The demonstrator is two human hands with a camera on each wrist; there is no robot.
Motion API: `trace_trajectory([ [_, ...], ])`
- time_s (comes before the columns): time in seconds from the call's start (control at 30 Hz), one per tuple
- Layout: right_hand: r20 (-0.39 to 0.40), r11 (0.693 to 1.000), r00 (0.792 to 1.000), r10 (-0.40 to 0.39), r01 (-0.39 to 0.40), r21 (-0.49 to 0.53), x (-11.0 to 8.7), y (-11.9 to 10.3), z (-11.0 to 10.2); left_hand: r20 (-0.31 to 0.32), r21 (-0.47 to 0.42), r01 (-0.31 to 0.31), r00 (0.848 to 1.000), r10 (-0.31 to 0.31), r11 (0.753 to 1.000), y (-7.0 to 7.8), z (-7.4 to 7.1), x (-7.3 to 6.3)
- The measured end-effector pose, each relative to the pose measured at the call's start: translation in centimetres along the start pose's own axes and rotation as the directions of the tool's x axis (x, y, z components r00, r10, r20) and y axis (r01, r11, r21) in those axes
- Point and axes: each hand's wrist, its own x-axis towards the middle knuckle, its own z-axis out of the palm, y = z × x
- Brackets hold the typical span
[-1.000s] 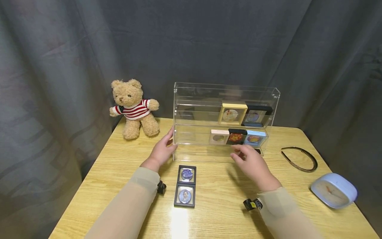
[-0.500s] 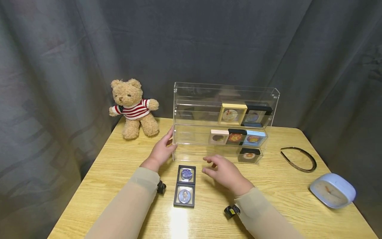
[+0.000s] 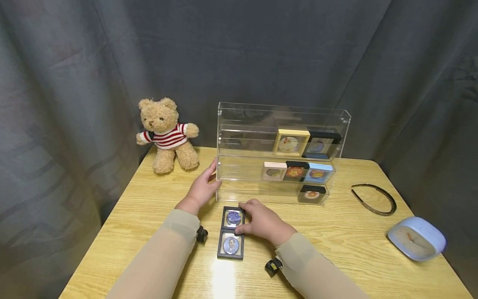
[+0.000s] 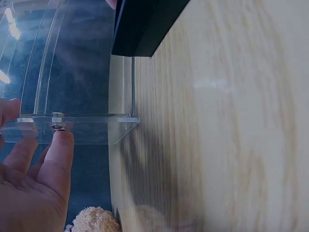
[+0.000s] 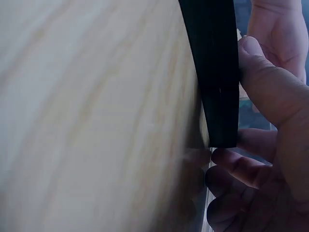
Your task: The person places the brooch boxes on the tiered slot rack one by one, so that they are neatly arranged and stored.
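Note:
My left hand (image 3: 199, 191) holds the left side panel of a clear acrylic display rack (image 3: 239, 170), thumb at its front edge and fingers along the outside. Two black square badge cases lie flat in a column on the table, in front of the rack. My right hand (image 3: 263, 222) grips the upper case (image 3: 234, 216), with a purple round badge, index finger at its far edge and thumb near the seam. The lower case (image 3: 230, 245) shows a blue portrait badge. From the right wrist view, the thumb and fingers are around the dark case edge (image 5: 219, 116).
On the rack's right side stand several framed badges, including yellow (image 3: 291, 143), pink (image 3: 274, 171) and light blue (image 3: 318, 173) ones. A teddy bear (image 3: 166, 135) sits at the back left. A headband (image 3: 388, 203) and a blue clock (image 3: 417, 238) lie to the right.
My right hand has left the bottom right of the rack, uncovering a black-framed badge there, and moved left to the upper badge case. My left hand stays on the rack.

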Motion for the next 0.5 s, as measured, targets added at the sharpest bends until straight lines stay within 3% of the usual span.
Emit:
trace_trajectory([
  [0.27,-0.032,1.000,0.999,0.008,-0.008,0.021,0.05,-0.15,0.15,0.005,0.001,0.002,1.000,-0.002,1.000,0.05,0.02,-0.07],
  [0.5,-0.081,0.992,0.995,0.066,-0.057,0.108,-0.28,-0.06,-0.16,0.008,-0.003,0.010,1.000,-0.010,1.000,-0.01,0.05,-0.05],
])
